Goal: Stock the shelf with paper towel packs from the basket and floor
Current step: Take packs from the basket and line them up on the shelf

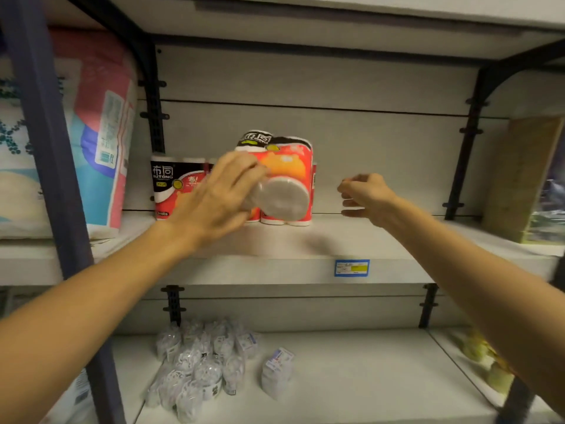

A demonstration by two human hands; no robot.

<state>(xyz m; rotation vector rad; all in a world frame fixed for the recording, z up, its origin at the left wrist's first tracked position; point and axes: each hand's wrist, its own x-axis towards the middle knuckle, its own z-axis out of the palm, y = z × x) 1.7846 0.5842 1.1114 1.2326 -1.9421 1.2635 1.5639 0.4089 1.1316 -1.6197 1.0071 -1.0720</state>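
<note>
L hand (pixel 218 194) is gripping a paper towel pack (pixel 284 191) end-on, tilted, over the shelf (pixel 275 267) & against the packs standing at the back. R hand (pixel 365 195) is hovering empty, fingers loosely curled. Rec: turn it upright, butt it beside the row (pixel 175 186), label out.

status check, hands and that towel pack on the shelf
Left hand holding paper towel pack on its side atop the shelved row. Right hand loosely curled, holding nothing. Shelf bare to the right.
</note>
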